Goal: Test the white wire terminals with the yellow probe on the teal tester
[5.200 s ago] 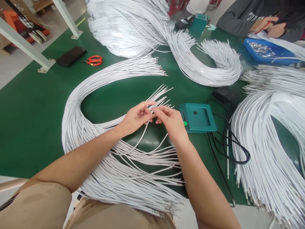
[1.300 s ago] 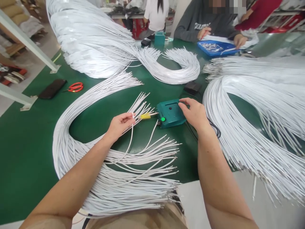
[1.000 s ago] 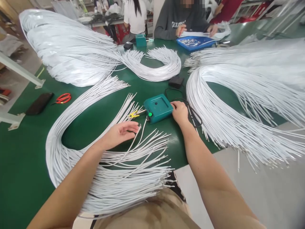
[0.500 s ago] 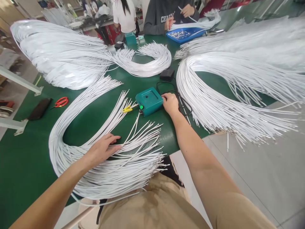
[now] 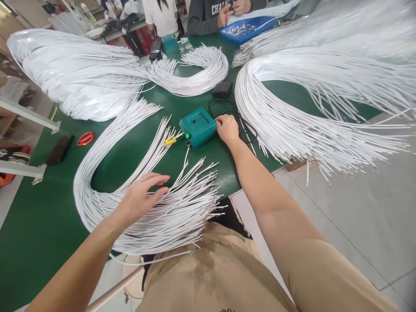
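Observation:
A small teal box (image 5: pixel 199 126) with a lit green light on its near left corner sits on the green table. My right hand (image 5: pixel 228 129) is at the box's right end, fingers curled against it; their tips are partly hidden. A yellow clip (image 5: pixel 169 141) on a lead lies at the box's left side, by the ends of some white cables. My left hand (image 5: pixel 143 195) is open over a large curved bundle of white cables (image 5: pixel 169 229), thumb and fingers apart. A pair of thin white cables (image 5: pixel 186 161) runs from the bundle to the box's front.
Red-handled scissors (image 5: pixel 86 138) and a dark case (image 5: pixel 60 149) lie at left. More white cable bundles (image 5: pixel 260 95) cover the right and far table. A black adapter (image 5: pixel 222 89) sits behind the box. Across the table, a person in a grey sweatshirt (image 5: pixel 204 19) works by a blue tray (image 5: pixel 231 38).
My left hand has lifted slightly, its thumb and fingers spreading wider apart. My right hand stays at the box. The whole view has shifted a little.

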Available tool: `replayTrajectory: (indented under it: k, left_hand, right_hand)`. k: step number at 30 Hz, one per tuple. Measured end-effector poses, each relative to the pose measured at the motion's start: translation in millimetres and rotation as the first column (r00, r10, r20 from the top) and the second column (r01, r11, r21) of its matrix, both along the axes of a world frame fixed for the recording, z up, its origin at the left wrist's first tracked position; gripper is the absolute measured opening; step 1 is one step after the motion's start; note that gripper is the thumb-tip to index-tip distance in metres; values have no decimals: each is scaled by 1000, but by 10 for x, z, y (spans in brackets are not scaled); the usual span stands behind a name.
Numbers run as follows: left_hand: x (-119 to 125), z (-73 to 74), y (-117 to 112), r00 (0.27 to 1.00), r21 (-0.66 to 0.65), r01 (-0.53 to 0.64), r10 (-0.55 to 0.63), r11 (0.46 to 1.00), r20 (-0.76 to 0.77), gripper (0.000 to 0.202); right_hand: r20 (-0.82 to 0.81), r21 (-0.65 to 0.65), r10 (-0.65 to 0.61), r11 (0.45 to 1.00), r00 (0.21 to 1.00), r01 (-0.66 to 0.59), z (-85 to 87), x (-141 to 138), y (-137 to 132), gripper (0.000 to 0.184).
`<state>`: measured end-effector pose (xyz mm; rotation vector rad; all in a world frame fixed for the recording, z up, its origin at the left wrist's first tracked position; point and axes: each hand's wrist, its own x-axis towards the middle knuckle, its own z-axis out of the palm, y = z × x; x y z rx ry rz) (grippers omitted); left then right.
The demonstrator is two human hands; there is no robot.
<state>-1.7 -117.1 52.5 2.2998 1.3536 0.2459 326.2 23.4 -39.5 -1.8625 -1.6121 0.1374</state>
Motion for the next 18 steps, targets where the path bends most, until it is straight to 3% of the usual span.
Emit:
replayTrajectory:
  k: [3, 5, 9, 11, 13, 18]
  left_hand:
    - [519, 49, 8, 979, 139, 170, -183, 976, 91, 30]
    - [860, 8, 63, 956, 192, 253, -276, 948, 104, 32]
    - [1345, -184, 257, 951, 207, 297, -270, 932, -148, 32]
    - [1458, -261, 342, 933, 186, 308, -257, 933, -252, 29]
    - [1489, -280, 393, 933, 154, 306, -264, 939, -244, 28]
    - [1305, -44, 391, 966, -14, 214, -209, 977, 154, 29]
  right_hand:
    - [-4, 6, 6, 1000, 1000, -6, -5, 3, -4, 29]
    - [-8, 3, 15, 1000, 1000, -15, -9, 11, -5, 29]
    - [-18, 0, 31, 1000, 999, -31, -6, 28, -13, 28]
    - [-23, 2, 32, 999, 999, -32, 1, 33, -22, 28]
    - [-27, 3, 33, 999, 999, -33, 8, 35, -34, 28]
    - [-40, -2, 33, 999, 999, -34, 14, 30, -42, 27]
